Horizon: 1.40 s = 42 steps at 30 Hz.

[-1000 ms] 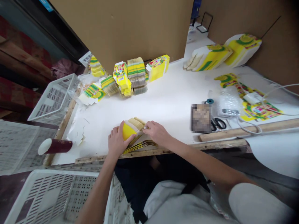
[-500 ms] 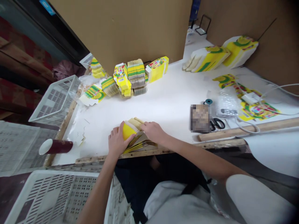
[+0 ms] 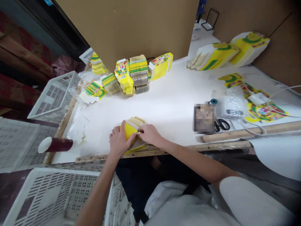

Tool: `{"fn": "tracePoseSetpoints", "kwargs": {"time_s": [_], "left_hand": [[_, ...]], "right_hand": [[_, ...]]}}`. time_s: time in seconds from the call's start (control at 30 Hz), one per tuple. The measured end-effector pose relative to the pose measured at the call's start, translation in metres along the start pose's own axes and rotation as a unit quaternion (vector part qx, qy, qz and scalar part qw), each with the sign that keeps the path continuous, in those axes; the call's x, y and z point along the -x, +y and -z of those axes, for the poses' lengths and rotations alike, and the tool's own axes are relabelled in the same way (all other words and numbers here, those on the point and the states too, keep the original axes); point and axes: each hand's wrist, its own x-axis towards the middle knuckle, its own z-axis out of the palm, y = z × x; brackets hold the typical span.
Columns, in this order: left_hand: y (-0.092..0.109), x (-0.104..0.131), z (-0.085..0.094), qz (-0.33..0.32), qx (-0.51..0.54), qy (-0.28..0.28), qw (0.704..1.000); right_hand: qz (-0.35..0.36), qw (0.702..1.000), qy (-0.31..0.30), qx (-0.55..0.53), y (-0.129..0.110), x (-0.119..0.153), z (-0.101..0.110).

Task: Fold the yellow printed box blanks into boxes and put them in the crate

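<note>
A stack of yellow and white folded cartons (image 3: 129, 130) stands tilted near the front edge of the white table. My left hand (image 3: 118, 140) grips its left side, thumb in front and fingers over the top. At the stack's right edge, the fingertips of my right hand (image 3: 150, 135) are pinched on the carton edges. Below both hands, several thin yellow carton edges (image 3: 136, 148) fan out along the wooden strip; my hands partly hide them.
Bundled cartons (image 3: 138, 70) stand against the cardboard panel, with more carton stacks (image 3: 216, 56) at the back right. Scissors (image 3: 222, 125), a bubble-wrapped item (image 3: 232, 102) and cables lie right. A dark red cup (image 3: 56, 145) lies left, above a white plastic crate (image 3: 49, 194).
My right hand has shifted slightly left, its fingers drawn closer to the stack's front edge. The fan of yellow edges below shows less spread. The whole view has shifted a little.
</note>
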Motion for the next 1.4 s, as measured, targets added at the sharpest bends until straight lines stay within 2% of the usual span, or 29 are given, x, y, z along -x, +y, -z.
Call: {"fn": "tracePoseSetpoints", "kwargs": {"time_s": [0.27, 0.43, 0.57, 0.67, 0.77, 0.83, 0.87, 0.93, 1.03, 1.1, 1.23, 1.4], "left_hand": [[0.002, 0.000, 0.002, 0.020, -0.005, -0.009, 1.000], [0.002, 0.000, 0.002, 0.027, -0.002, -0.014, 1.000], [0.003, 0.000, 0.003, 0.049, 0.017, -0.014, 0.999], [0.005, -0.001, 0.003, 0.060, 0.023, -0.017, 0.998], [0.005, -0.001, 0.003, 0.056, 0.026, -0.018, 0.998], [0.005, -0.002, 0.003, 0.052, 0.026, -0.016, 0.998], [0.005, -0.002, 0.003, 0.053, 0.025, -0.015, 0.998], [0.005, -0.001, 0.003, 0.055, 0.022, -0.015, 0.998], [0.005, -0.001, 0.004, 0.059, 0.020, -0.016, 0.998], [0.006, -0.001, 0.004, 0.059, 0.021, -0.017, 0.998], [0.006, -0.001, 0.004, 0.059, 0.022, -0.016, 0.998], [0.005, -0.002, 0.004, 0.060, 0.025, -0.016, 0.998]], "right_hand": [[0.027, 0.998, -0.033, -0.038, 0.002, 0.006, 0.010], [-0.002, 1.000, 0.003, -0.003, -0.003, 0.002, 0.011], [0.016, 0.999, 0.017, 0.022, 0.002, 0.005, 0.021], [0.067, 0.997, -0.020, 0.022, 0.016, 0.012, 0.035], [0.145, 0.983, -0.109, 0.008, 0.031, 0.020, 0.051], [0.184, 0.972, -0.143, -0.003, 0.036, 0.022, 0.058], [0.192, 0.972, -0.137, -0.005, 0.037, 0.023, 0.059], [0.188, 0.979, -0.083, -0.002, 0.035, 0.021, 0.057], [0.166, 0.986, 0.018, 0.019, 0.030, 0.013, 0.045], [0.160, 0.985, 0.060, 0.035, 0.028, 0.007, 0.034], [0.166, 0.978, 0.108, 0.062, 0.029, -0.003, 0.016], [0.193, 0.968, 0.132, 0.085, 0.035, -0.002, 0.009]]}}
